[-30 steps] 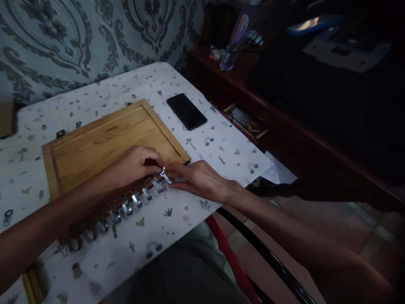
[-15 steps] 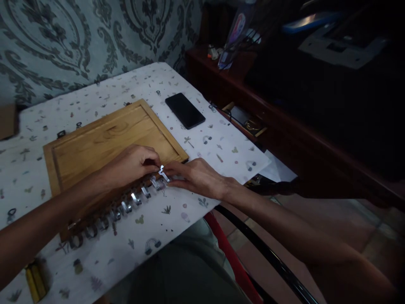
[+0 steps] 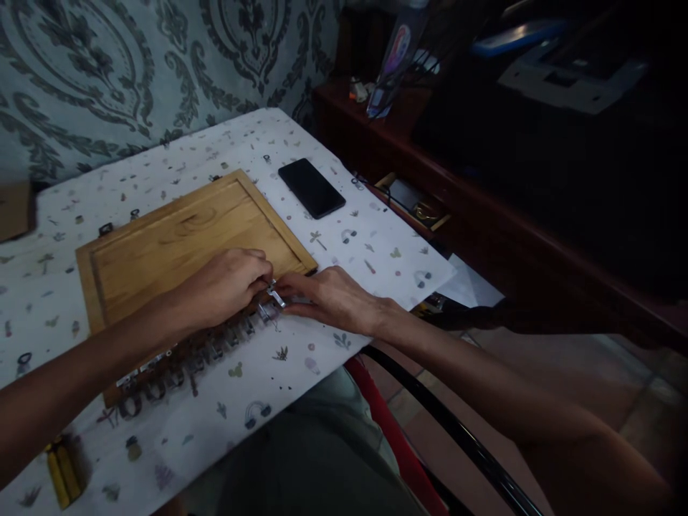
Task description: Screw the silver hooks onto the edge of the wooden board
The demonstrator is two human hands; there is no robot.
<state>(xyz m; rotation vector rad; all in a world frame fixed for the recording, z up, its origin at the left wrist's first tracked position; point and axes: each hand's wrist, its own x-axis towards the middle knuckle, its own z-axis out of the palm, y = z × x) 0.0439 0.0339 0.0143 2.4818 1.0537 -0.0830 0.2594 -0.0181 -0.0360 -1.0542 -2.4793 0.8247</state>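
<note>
An open drawer (image 3: pixel 441 221) with a pale wooden rim, right of the frame's upper centre, contains a flat whitish piece (image 3: pixel 404 192) and a shiny yellowish loop (image 3: pixel 426 213). Above it, a tall translucent bottle (image 3: pixel 395 57) with a rounded label stands on a dark reddish cabinet (image 3: pixel 430 168); its contents are too dim to tell.

Near the centre of the frame, the left hand (image 3: pixel 231 287) has thumb and forefinger pressed together, pinching the upper end of a small, bent, shiny metal strip (image 3: pixel 276 295). The strip lies at the near right corner of a wooden panel (image 3: pixel 183 244), between the two hands. The right hand (image 3: pixel 333 297) has thumb and forefinger parted, one on either side of the strip's length; how firmly they press I cannot tell.

The panel is rectangular, smooth and honey-coloured, with swirling grain and a raised border. Curved, glossy clips (image 3: pixel 209 350) line its near edge, partly blurred. Beneath spreads a white cloth (image 3: pixel 370 244) with small printed plants and rainbows. A flat black phone (image 3: pixel 312 188) lies beyond the panel; a ridged yellow handle (image 3: pixel 65 473) sits lower left.
</note>
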